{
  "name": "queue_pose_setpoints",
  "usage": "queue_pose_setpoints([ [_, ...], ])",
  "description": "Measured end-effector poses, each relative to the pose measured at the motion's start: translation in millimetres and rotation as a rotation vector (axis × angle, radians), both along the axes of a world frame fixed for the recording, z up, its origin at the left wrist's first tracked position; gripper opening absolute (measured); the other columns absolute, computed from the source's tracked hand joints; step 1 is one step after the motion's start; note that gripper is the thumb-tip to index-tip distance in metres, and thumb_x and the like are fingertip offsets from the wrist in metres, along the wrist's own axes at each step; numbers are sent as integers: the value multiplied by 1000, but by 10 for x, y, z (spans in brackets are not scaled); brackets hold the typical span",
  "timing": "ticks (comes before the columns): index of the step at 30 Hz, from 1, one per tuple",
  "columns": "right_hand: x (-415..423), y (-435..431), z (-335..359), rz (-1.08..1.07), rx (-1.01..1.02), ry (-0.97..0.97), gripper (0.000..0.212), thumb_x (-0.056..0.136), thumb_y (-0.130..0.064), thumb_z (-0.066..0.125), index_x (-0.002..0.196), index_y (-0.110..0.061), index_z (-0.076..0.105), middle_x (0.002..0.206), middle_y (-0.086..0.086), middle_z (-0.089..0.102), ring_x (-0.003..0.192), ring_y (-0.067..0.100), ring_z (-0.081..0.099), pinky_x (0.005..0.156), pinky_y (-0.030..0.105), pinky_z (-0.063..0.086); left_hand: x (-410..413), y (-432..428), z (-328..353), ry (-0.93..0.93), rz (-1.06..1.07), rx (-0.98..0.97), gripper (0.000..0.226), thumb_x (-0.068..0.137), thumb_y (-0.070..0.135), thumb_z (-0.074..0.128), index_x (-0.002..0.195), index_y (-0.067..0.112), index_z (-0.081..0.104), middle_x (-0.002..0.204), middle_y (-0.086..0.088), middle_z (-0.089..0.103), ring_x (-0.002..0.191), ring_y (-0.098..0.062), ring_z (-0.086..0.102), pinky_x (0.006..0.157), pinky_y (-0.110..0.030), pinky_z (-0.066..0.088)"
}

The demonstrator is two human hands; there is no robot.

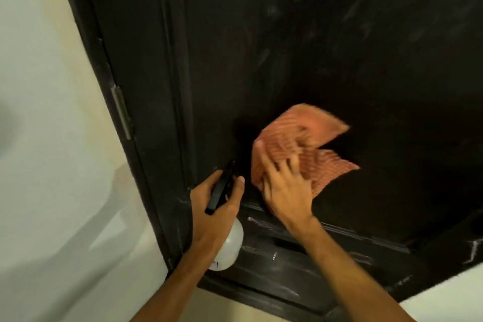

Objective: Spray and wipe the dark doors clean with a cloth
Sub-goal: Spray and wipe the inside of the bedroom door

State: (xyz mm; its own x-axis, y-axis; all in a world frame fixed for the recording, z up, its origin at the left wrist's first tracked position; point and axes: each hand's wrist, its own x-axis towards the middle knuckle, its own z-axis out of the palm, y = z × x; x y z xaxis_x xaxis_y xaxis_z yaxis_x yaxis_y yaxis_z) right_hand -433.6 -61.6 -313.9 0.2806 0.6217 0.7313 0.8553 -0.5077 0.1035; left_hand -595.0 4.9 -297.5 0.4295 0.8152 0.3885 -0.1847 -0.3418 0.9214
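Door: we see a dark door (pixel 287 34) with pale smears on its panel, and a hinge (pixel 121 112) on its left edge beside a white wall (pixel 39 86).
Cloth: the orange cloth (pixel 313 133) is blurred and lies flat on the door's lower panel.
Right hand: our right hand (pixel 285 185) has its fingers spread, pressing the cloth to the door.
Left hand: our left hand (pixel 217 206) grips the neck of a white bottle (pixel 231 246) with a black spray head, just left of the cloth.

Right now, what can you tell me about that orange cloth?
The cloth is orange-pink with a ribbed, striped weave and looks soft. It lies crumpled against the dark door, its edges blurred. The right hand presses it to the door with spread fingers, covering its lower left part. Two corners stick out to the right.
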Motion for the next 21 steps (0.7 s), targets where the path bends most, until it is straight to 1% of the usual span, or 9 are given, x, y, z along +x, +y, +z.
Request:
queue_pose_setpoints([
  [2,-56,61,-221,70,-272,-109,59,80,-26,76,136,-20,56,138,9,54,123,43,49,112,72,24,-105,140,-15,7,14,16,22,95,11,73,87,31,71,67,7,69,54,-2,61,53,-16,49],
  [4,-41,149,-30,17,-200,-147,53,81,-27,76,130,-16,60,138,11,54,120,43,50,117,68,-2,-194,289,-31,1,48,-6,22,95,12,74,88,32,70,69,1,70,53,-4,61,51,-15,49],
  [6,-63,354,289,-26,-11,-124,47,87,-27,67,131,-16,57,143,12,44,132,36,39,119,63,1,-266,415,-77,-5,85,-13,21,95,13,74,87,32,71,70,2,70,55,-6,62,53,-18,50],
  [8,-200,576,351,32,16,-38,47,91,-24,58,137,-16,53,158,8,30,148,32,22,118,63,23,-341,514,-163,9,126,-6,22,95,12,74,87,32,70,67,10,68,57,-6,63,56,-18,51],
  [11,-428,702,-330,205,-433,64,63,86,-16,67,146,-21,49,158,8,38,149,33,31,107,56,46,-470,624,-299,36,128,-10,15,95,18,74,94,32,71,71,13,69,62,-9,67,59,-22,53],
  [14,-381,651,-809,308,-654,136,49,107,-27,25,153,-21,42,153,10,46,141,33,44,122,42,29,-594,705,-394,51,125,-14,11,93,27,73,101,34,72,74,15,71,64,-7,68,59,-20,54],
  [16,-334,767,-691,281,-613,206,76,103,-51,-8,155,-21,39,154,6,44,141,25,41,123,25,12,-675,756,-466,62,128,8,10,94,25,72,93,35,69,69,16,68,61,-6,65,59,-21,53],
  [19,-352,933,-613,200,-545,191,51,107,-40,23,157,-28,28,157,8,40,135,29,46,118,38,35,-735,783,-657,67,144,-29,20,96,12,72,92,32,69,67,12,66,60,-8,62,61,-29,52],
  [21,-439,876,-772,250,-540,54,64,92,-24,55,154,-25,36,156,8,42,139,30,45,119,47,33,-749,758,-741,80,169,-64,22,96,11,73,92,33,69,71,11,68,61,-10,63,62,-34,54],
])
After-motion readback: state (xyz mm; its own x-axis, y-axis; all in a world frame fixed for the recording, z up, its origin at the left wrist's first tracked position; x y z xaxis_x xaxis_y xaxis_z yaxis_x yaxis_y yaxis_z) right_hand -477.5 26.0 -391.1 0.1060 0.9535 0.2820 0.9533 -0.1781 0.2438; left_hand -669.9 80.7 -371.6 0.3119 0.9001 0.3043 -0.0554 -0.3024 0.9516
